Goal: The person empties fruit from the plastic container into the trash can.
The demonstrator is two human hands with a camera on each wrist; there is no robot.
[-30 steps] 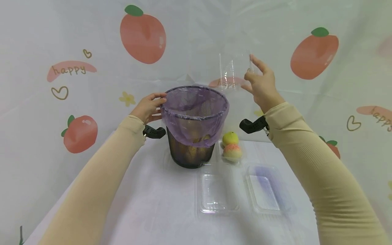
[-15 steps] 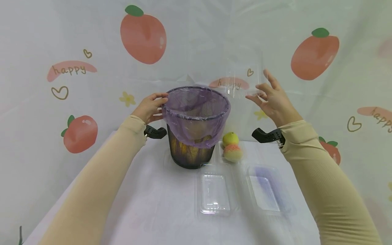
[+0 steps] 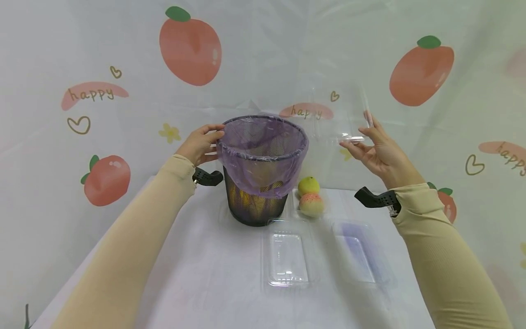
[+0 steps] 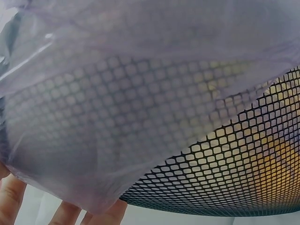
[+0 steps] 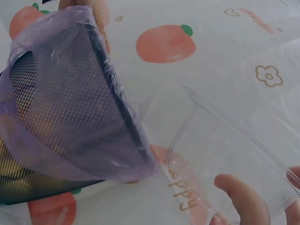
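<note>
The left hand [image 3: 200, 145] grips the rim of the lined mesh bin [image 3: 260, 169], fingers curled. The right hand [image 3: 381, 153] pinches an emptied clear tray [image 3: 339, 116] beside it. Two fruits [image 3: 310, 196] look left; two trays [image 3: 287, 257] lie empty on the worktop.

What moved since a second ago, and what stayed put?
The right hand carried the clear plastic box down and to the right, away from the bin; it holds it as before. The left hand kept hold of the bin's rim. The two fruits and both trays stayed put.
</note>
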